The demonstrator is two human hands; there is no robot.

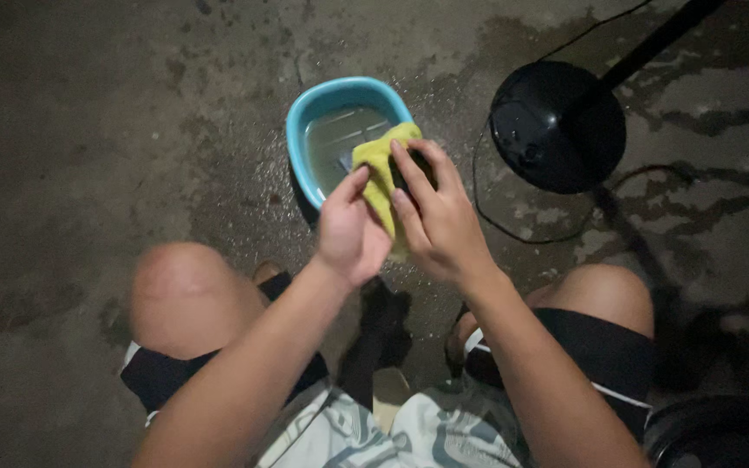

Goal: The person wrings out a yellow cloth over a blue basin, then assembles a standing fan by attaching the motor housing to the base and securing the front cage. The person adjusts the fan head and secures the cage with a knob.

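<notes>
Holding yellow cloth [378, 178] over blue basin [344, 130], frame center.
L hand [350, 232] & R hand [437, 217] fingers both pinching cloth btwn them; long axis runs vertical, basin just beyond.

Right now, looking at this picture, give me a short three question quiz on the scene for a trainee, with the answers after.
1. True or false: both hands grip the yellow-green cloth.
2. What lies directly below the cloth? A) the blue basin holding water, B) a metal bucket, C) a wooden stool.
3. What round black thing stands on the wet concrete floor to the right of the basin?

Key
1. True: the left hand and the right hand both pinch it.
2. A.
3. A round black stand base with a pole and a thin black cord.
</notes>
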